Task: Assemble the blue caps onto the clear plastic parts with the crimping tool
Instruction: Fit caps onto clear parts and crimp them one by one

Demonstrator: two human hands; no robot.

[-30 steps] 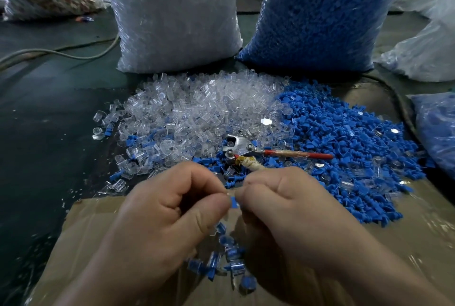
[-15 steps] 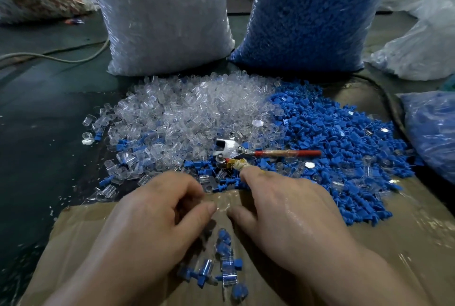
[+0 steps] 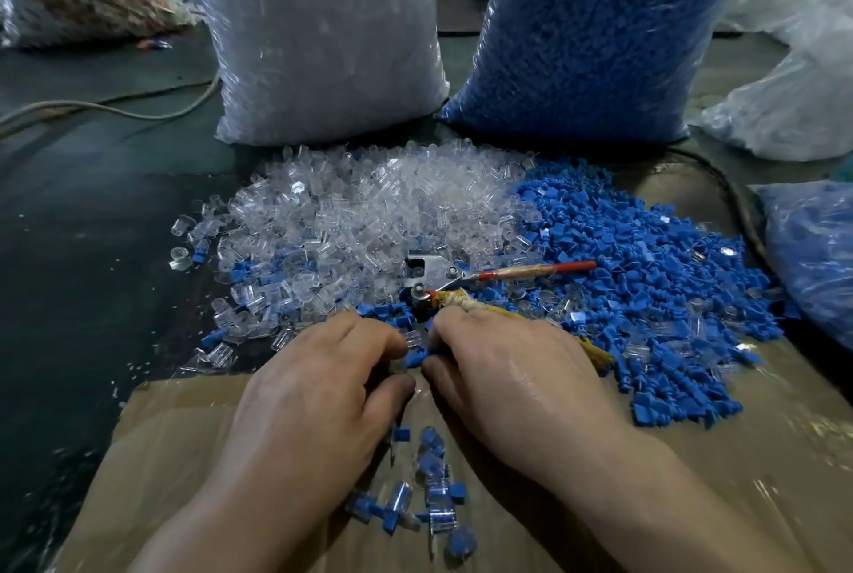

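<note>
Left hand: lower centre, palm down, fingers curled; thumb and forefinger tips lie against a single blue cap.
Right hand: lower centre-right, palm down; its fingertips meet the left hand's at the same cap.
Grip: the hands are together, but whether either one pinches the cap cannot be told.
Crimping tool: centre of the frame, lying on the heaps. The metal head points left and the red handle points right. The cloth-wrapped handle passes under the right hand.
Clear plastic parts: loose heap, centre-left, just beyond the left hand.
Blue caps: loose heap, centre-right, merging with the clear heap along its left edge.
Assembled pieces: small cluster at bottom centre, between the forearms, on the cardboard.
Cardboard sheet: lower half, beneath the hands and the near edge of both heaps.
Clear-parts bag: upright, upper centre-left.
Blue-caps bag: upright, upper centre-right.
Cable: upper left, on the dark surface.
</note>
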